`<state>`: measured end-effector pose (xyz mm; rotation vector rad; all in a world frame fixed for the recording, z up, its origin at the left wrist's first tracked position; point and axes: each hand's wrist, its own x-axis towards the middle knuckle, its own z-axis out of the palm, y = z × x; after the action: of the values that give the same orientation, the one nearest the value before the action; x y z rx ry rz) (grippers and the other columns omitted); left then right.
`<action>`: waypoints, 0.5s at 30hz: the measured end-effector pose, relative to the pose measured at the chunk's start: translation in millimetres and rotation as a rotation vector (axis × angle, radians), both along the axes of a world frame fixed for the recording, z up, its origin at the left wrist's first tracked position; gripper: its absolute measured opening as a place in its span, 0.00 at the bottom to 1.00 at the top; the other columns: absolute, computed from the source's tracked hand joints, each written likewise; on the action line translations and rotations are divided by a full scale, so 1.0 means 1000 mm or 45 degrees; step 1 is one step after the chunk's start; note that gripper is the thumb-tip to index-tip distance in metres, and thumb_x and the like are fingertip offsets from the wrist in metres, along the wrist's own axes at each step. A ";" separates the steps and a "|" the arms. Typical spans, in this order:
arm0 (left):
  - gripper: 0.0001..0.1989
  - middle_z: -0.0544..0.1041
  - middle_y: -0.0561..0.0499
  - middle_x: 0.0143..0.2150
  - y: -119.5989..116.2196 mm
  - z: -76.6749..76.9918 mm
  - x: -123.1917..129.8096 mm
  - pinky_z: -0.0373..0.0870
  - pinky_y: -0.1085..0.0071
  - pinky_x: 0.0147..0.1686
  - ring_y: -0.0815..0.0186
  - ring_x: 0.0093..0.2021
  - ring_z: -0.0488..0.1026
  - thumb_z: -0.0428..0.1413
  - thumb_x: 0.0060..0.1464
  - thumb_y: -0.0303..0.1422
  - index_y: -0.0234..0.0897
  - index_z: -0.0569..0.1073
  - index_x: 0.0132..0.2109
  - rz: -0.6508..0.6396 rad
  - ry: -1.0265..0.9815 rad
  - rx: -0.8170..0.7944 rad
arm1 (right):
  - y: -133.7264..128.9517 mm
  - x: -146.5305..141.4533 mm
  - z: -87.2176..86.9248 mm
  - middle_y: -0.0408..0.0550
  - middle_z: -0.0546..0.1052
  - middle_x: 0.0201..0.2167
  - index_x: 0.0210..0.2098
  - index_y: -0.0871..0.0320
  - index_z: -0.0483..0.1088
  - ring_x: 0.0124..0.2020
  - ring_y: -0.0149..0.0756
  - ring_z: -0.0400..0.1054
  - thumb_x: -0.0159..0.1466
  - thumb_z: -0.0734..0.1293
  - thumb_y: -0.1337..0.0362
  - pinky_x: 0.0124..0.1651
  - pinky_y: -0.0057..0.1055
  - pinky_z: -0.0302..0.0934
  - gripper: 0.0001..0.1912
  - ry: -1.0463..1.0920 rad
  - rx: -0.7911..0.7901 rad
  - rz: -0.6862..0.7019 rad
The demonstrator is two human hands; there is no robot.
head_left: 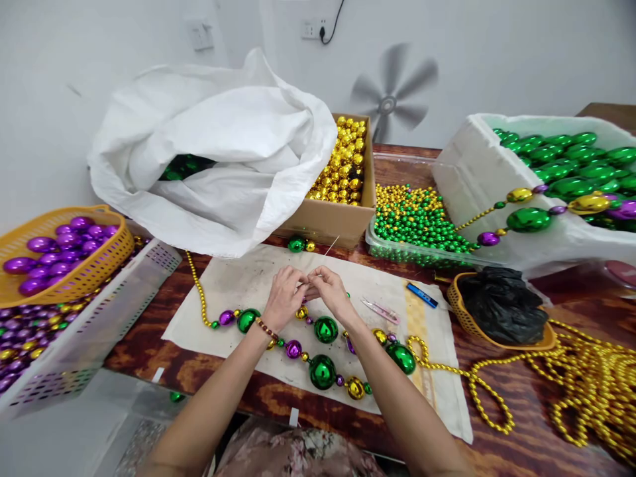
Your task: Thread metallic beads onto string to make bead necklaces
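Observation:
My left hand (285, 295) and my right hand (328, 290) meet above the white cloth, fingertips pinched together. A thin pale strand (332, 246), either thread or needle, sticks up just beyond the fingers; which hand grips it is hard to tell. Whatever else lies between the fingertips is hidden. Under and around my wrists lies a bead garland with large green balls (322, 371), purple balls (293, 349) and gold balls (355, 387). Gold bead chain (199, 291) runs off its left end. Pink thread snips (381, 311) and a blue marker-like stick (422, 295) rest to the right.
A white sack (213, 132) and a carton of gold beads (342, 218) stand behind the cloth (199, 334). Rightward are a clear bin (422, 255), a foam box (467, 152), a basket with a black bag (501, 308) and piled gold chain (596, 384). Purple beads fill an orange basket (106, 255).

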<state>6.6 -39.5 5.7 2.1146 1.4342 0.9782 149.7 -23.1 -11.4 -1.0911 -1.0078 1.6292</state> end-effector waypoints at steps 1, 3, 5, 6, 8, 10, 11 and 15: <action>0.02 0.74 0.49 0.37 0.002 -0.001 0.000 0.65 0.63 0.44 0.60 0.42 0.70 0.55 0.57 0.28 0.39 0.71 0.35 0.002 -0.124 -0.073 | 0.000 0.000 0.000 0.40 0.77 0.20 0.31 0.56 0.61 0.21 0.37 0.75 0.53 0.69 0.54 0.25 0.30 0.71 0.15 0.001 -0.005 0.006; 0.02 0.74 0.51 0.35 0.006 -0.003 -0.001 0.66 0.65 0.42 0.62 0.39 0.71 0.57 0.54 0.30 0.38 0.71 0.33 0.013 -0.405 -0.248 | 0.000 0.001 0.002 0.40 0.77 0.20 0.31 0.55 0.61 0.21 0.37 0.75 0.53 0.69 0.55 0.26 0.31 0.71 0.15 0.013 -0.017 0.020; 0.05 0.76 0.51 0.35 0.008 -0.006 0.000 0.67 0.66 0.42 0.63 0.38 0.73 0.60 0.52 0.33 0.38 0.71 0.32 0.047 -0.732 -0.421 | 0.000 0.003 0.005 0.40 0.77 0.20 0.32 0.56 0.61 0.21 0.37 0.76 0.53 0.69 0.55 0.26 0.31 0.72 0.15 0.035 -0.034 0.030; 0.07 0.77 0.51 0.35 0.008 -0.006 0.001 0.68 0.66 0.43 0.63 0.39 0.74 0.61 0.51 0.34 0.37 0.71 0.32 0.072 -0.906 -0.486 | 0.000 0.004 0.007 0.41 0.77 0.21 0.32 0.56 0.61 0.22 0.36 0.76 0.53 0.69 0.55 0.27 0.30 0.72 0.15 0.044 -0.040 0.031; 0.11 0.79 0.51 0.33 0.008 -0.007 0.001 0.68 0.66 0.47 0.64 0.40 0.76 0.64 0.48 0.36 0.37 0.70 0.32 0.120 -1.232 -0.568 | -0.002 0.005 0.009 0.43 0.79 0.25 0.32 0.56 0.62 0.22 0.35 0.76 0.53 0.69 0.56 0.26 0.29 0.71 0.14 0.048 -0.034 0.014; 0.13 0.79 0.53 0.29 0.007 -0.007 0.000 0.67 0.66 0.48 0.65 0.38 0.78 0.66 0.46 0.36 0.38 0.69 0.32 0.148 -1.455 -0.610 | -0.003 0.006 0.012 0.47 0.81 0.31 0.31 0.57 0.63 0.24 0.34 0.77 0.54 0.69 0.56 0.25 0.26 0.70 0.13 0.047 0.002 -0.033; 0.14 0.79 0.54 0.28 0.007 -0.006 0.000 0.68 0.66 0.47 0.66 0.37 0.78 0.67 0.45 0.36 0.38 0.68 0.32 0.151 -1.522 -0.629 | -0.004 0.007 0.013 0.48 0.81 0.35 0.31 0.58 0.64 0.24 0.33 0.77 0.54 0.69 0.57 0.24 0.25 0.69 0.13 0.054 0.022 -0.065; 0.16 0.79 0.55 0.26 0.004 -0.004 -0.006 0.69 0.69 0.43 0.69 0.32 0.77 0.69 0.42 0.34 0.37 0.69 0.32 0.165 -1.656 -0.683 | -0.007 0.007 0.021 0.48 0.81 0.37 0.32 0.57 0.63 0.27 0.33 0.78 0.57 0.70 0.57 0.25 0.23 0.68 0.13 0.154 0.078 -0.135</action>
<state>0.9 -35.4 1.3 0.6571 0.9209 1.3863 157.1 -29.8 9.4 -0.9769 -0.8996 1.5499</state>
